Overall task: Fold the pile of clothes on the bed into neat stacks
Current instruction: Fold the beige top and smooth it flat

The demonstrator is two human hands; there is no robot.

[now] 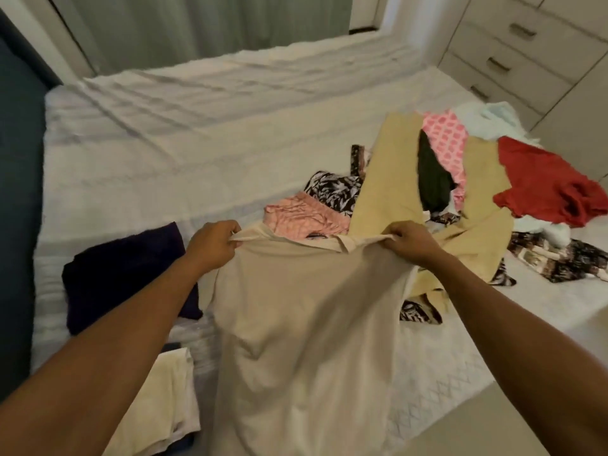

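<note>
Centre frame: beige shirt [306,324] held up by its top edge, its body hanging toward the bottom edge. Left hand [214,245] pinches one top corner and right hand [408,241] the other; each grip is closed on the cloth, fingers curled. Bed [197,126], white quilted cover, fills mid-frame. Pile [411,205] lies unfolded at centre right, behind the shirt: tan trousers [388,189], pink prints, dark floral pieces, red top [539,189] at the right edge. Purple piece [125,274] folded flat on the bed, left of the shirt. Cream piece [164,396] at lower left, partly behind the left forearm. Drawers [519,51] upper right. Curtain [197,24] along the top.
</note>
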